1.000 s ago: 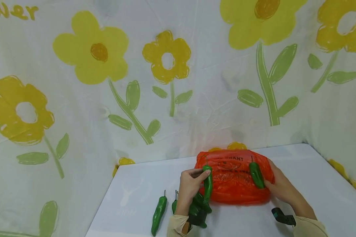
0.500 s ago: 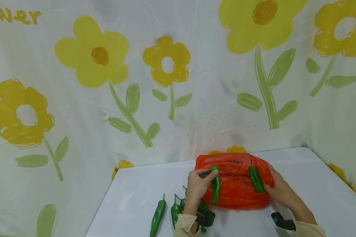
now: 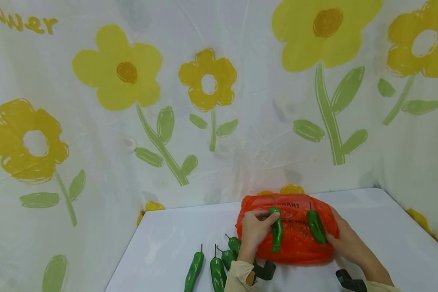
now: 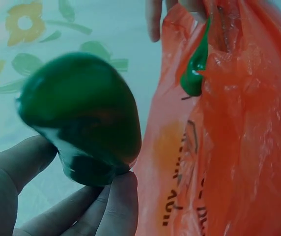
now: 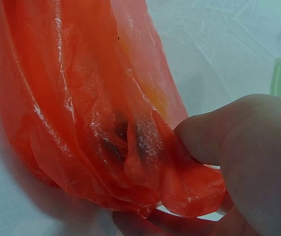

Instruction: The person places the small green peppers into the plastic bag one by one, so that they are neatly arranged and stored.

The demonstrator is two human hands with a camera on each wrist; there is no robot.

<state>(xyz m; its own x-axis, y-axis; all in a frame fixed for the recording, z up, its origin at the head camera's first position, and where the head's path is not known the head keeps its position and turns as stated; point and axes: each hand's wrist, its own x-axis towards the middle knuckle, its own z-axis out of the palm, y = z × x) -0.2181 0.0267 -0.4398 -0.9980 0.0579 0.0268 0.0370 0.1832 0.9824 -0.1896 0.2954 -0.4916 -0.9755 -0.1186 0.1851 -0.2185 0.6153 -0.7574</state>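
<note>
My left hand (image 3: 254, 233) pinches a green chili pepper (image 3: 277, 237) near its stem end, in front of a red plastic bag (image 3: 295, 254). Up close, the left wrist view has that pepper's rounded body (image 4: 81, 108) between thumb and fingers, beside the bag. The right hand (image 3: 348, 239) grips the bag's right edge; in the right wrist view its thumb presses the crumpled plastic (image 5: 189, 189) against the fingers. A second green pepper (image 3: 316, 228) lies against the bag by the right thumb, partly covered by plastic in the left wrist view. Dark print marks the bag.
Several green peppers lie on the white table (image 3: 160, 243) left of the bag, one apart (image 3: 194, 269) and others, such as this pepper (image 3: 217, 272), partly behind the left forearm. A flower-printed curtain (image 3: 241, 162) hangs behind the table. Dark wrist cameras sit near both sleeves.
My left hand has moved right with the pepper, across the front of the bag, uncovering more peppers on the table. The right hand keeps its grip. The view has tilted slightly upward.
</note>
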